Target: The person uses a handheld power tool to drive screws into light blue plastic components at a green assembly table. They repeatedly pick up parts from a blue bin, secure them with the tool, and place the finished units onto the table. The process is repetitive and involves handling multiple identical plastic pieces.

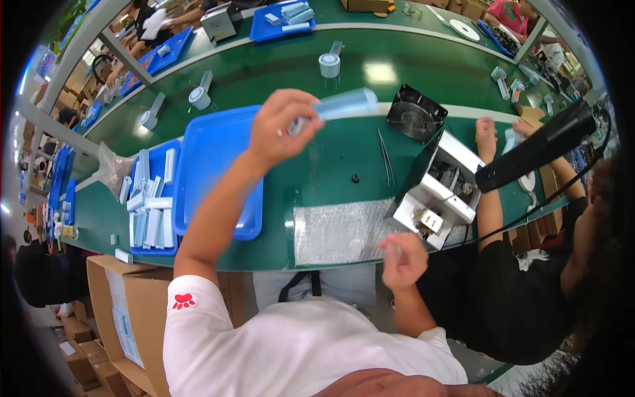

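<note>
My left hand (284, 126) is raised over the bench, its fingers closed around a light blue plastic handle-like piece (347, 102) that points right and is blurred by motion. Close to the bench's front edge, my right hand (402, 261) has its fingers curled together; whatever may be between them is too small to make out. Beside it lies a silvery padded mat (340, 231), with a white metal fixture (430, 221) holding small mechanical parts just to its right. Tweezers (385, 155) and a small black part (356, 178) rest on the green bench.
An unfilled blue tray (251, 221) adjoins a blue tray of light blue pieces (153, 221). A black fan (417, 112) stands behind the fixture. A black cylindrical device (536, 145) juts in near a co-worker's hands (486, 135). Round-headed items (329, 65) sit along the green conveyor.
</note>
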Motion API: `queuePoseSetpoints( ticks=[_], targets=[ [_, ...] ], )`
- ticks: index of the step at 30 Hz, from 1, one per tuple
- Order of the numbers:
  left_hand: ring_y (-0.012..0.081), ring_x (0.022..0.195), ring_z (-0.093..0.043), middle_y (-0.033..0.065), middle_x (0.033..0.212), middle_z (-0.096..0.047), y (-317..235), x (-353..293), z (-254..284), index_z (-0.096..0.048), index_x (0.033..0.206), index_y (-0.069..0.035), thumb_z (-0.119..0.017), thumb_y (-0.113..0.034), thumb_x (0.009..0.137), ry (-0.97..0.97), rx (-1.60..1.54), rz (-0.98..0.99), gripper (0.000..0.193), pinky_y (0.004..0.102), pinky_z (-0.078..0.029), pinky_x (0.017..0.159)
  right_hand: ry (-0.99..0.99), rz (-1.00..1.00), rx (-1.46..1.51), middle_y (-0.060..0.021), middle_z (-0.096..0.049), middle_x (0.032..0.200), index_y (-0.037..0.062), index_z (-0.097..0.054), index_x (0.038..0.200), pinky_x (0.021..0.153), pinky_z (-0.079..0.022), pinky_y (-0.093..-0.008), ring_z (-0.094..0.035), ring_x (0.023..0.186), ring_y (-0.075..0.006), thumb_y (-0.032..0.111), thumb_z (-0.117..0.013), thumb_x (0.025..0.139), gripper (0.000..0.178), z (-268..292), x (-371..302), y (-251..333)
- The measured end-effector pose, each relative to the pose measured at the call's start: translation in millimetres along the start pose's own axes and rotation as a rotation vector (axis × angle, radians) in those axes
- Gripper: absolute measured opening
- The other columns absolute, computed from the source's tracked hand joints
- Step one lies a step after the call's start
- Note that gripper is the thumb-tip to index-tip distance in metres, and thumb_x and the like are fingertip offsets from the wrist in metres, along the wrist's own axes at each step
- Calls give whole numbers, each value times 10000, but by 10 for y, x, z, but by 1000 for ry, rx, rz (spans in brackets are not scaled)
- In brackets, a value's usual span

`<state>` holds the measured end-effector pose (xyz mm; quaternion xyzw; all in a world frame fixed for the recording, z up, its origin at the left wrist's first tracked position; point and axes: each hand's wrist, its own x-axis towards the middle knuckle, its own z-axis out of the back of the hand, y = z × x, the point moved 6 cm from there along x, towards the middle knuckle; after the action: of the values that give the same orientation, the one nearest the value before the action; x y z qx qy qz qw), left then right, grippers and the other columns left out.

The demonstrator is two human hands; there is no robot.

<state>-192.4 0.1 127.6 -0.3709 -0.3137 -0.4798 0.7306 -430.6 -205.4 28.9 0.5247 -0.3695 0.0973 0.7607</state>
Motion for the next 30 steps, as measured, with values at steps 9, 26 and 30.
queuePoseSetpoints(
  ticks=[9,26,30],
  targets=[
    [280,949,-650,177,1061,-672,-1117,-1057,-317,-576,936,-22,-636,-24,892,-211,-498,218,74,380,-524,821,-400,164,86,-203,-600,1116,-69,-456,1281,778,-513,-321,-599,891,-220,-56,-552,896,397,640,213,321],
    [177,1010,-610,103,1090,-664,-1221,-1803,-1010,-640,1145,26,-521,-84,997,-153,-499,920,220,324,-473,929,-484,228,223,-128,-674,994,-37,-592,1211,811,-527,-310,-646,872,-188,-26,-589,909,302,1747,782,131],
    [189,1031,-599,115,1100,-650,-1207,-1875,-1046,-625,1151,30,-515,-92,998,-143,-485,885,224,331,-459,951,-455,-32,353,-130,-658,938,-31,-593,1209,797,-510,-302,-633,857,-190,3,-574,897,314,2117,70,-333]
  ],
)
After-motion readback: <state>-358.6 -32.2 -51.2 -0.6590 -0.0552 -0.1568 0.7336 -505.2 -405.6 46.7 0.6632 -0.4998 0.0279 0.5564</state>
